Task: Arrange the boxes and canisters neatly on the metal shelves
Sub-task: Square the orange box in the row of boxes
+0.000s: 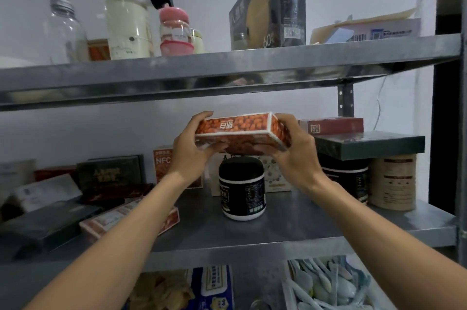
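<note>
The orange nut box (242,131) hangs in the air above the black canister (242,189) on the middle shelf (303,218). The left hand (193,149) grips its left end and the right hand (294,151) its right end, fingers curled round it.

The held box (242,130) sits between left hand (192,150) and right hand (295,155), above a canister (242,189) on the middle shelf (303,221). Loose boxes (108,174) lie left of it. To the right, a flat box (369,145) rests on two canisters (394,181).

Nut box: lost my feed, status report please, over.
Both gripping: left hand and right hand hold the nut box by its ends. Box in the air over the middle shelf. Beneath it stands a black canister.
</note>
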